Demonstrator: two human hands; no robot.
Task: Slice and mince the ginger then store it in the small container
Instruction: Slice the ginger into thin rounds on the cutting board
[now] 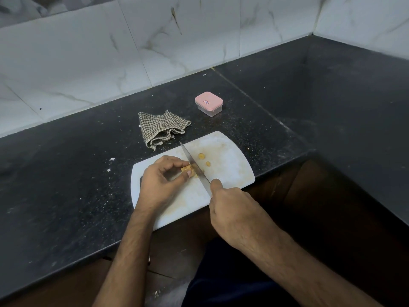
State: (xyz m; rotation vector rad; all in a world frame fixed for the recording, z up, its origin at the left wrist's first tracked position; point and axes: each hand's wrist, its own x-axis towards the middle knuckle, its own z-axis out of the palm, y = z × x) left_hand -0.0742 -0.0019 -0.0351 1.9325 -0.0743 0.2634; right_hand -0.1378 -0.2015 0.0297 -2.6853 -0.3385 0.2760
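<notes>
You stand at a dark speckled worktop (66, 173) in a corner of marbled white tile. Nearest you, your right hand (234, 209) is clenched round the knife (194, 168) handle, the blade running up and to the left across the white board (234, 171). Just left of the blade, your left hand (159, 180) pinches the ginger (188, 170) between thumb and fingertips, holding it down on the board. The piece looks small, firm and fibrous, probably damp and slippery at its cut face, so hold it by its far end with fingertips tucked back from the edge. Its long axis seems to lie roughly left to right, crosswise to the blade. Two slices (204, 159) lie right of the knife. Beyond the board sits a checked cloth (161, 127), and farther right the box (208, 103), its pink lid on.
</notes>
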